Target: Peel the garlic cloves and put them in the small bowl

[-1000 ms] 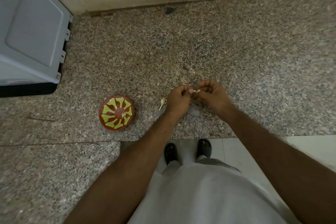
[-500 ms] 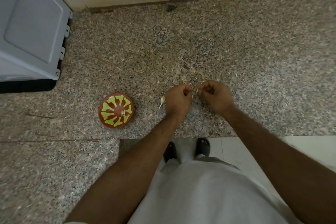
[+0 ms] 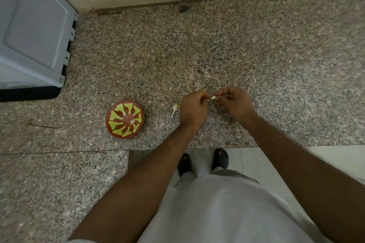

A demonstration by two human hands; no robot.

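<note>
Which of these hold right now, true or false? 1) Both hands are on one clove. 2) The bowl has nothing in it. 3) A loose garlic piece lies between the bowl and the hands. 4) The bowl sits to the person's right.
1) True: the left hand and right hand pinch a garlic clove between them.
2) False: the small bowl holds a couple of pale pieces.
3) True: a loose garlic piece lies on the granite counter, beside the left hand.
4) False: it sits to the person's left.

Speckled polished granite counter [image 3: 256, 45], glossy glazed small bowl [image 3: 124, 119], smooth grey plastic appliance [image 3: 33, 31], papery garlic clove [image 3: 175, 107].
</note>
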